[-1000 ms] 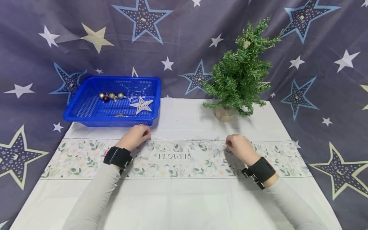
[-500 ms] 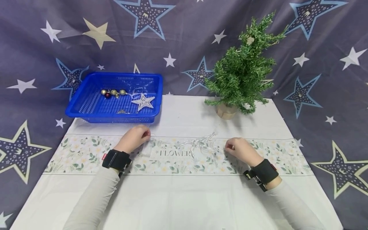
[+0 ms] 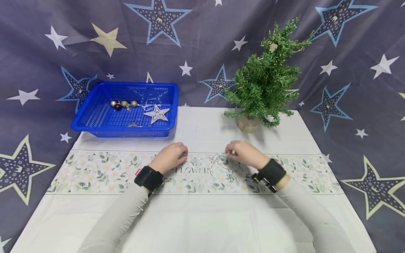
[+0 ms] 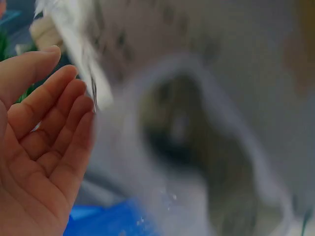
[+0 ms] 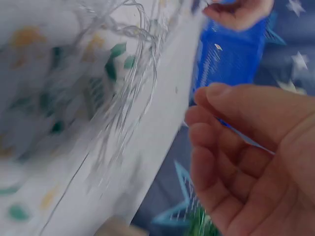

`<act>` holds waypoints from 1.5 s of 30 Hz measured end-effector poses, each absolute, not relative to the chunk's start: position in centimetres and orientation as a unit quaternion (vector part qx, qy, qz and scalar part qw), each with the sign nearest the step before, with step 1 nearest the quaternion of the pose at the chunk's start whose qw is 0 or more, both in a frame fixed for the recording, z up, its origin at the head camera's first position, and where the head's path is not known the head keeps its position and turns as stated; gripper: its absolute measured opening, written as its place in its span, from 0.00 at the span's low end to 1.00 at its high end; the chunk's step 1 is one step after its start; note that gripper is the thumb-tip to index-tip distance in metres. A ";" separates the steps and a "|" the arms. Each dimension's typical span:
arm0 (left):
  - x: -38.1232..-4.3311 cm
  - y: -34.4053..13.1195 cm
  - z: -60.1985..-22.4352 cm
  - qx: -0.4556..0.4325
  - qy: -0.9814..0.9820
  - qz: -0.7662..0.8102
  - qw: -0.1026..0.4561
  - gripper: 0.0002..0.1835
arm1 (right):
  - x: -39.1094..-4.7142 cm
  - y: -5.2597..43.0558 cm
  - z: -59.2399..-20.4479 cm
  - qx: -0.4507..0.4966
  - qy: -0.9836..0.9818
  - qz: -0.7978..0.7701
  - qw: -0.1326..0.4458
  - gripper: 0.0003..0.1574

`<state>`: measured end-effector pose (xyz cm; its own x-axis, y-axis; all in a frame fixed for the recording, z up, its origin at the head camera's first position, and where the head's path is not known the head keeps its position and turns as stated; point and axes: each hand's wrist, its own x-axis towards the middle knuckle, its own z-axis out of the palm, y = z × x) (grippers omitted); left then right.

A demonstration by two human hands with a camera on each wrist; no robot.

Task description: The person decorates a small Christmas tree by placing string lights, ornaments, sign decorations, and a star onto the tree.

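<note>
A loose bundle of clear shiny wire, like fairy lights [image 3: 215, 160], lies between my two hands over the printed table runner. My left hand [image 3: 171, 156] is at the bundle's left end. In the left wrist view its thumb stands apart from the relaxed fingers [image 4: 64, 123], with thin wire beside the fingertips and nothing between thumb and index. Above the bundle's right end is my right hand [image 3: 246, 154], fingertips right at the strands. The right wrist view shows that thumb [image 5: 219, 89] against the index tip; I cannot tell whether they pinch a wire.
A blue basket [image 3: 126, 133] at the back left holds small gold and dark red baubles [image 3: 124, 104] and a white star ornament [image 3: 157, 114]. A small artificial Christmas tree [image 3: 265, 80] stands back right. A star-printed curtain [image 3: 196, 45] hangs behind the table. A pale blurred shape [image 4: 118, 132] crosses the left wrist view.
Both hands have moved inward, closer to each other: the left hand to the right, the right hand to the left. The wire bundle between them has drawn together.
</note>
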<state>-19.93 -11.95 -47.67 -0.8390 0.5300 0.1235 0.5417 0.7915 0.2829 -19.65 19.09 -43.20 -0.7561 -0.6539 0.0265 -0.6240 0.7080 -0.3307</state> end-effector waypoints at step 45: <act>-20.7 -12.1 -47.1 -0.301 -0.946 -0.122 -0.017 0.06 | -20.0 14.8 -46.9 -0.249 0.958 -0.124 0.065 0.05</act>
<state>-20.73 -12.06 -47.13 -0.8186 0.5729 0.0407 0.5644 0.7892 0.2419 -20.00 14.77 -46.88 -0.8680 -0.4926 -0.0629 -0.4602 0.8455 -0.2709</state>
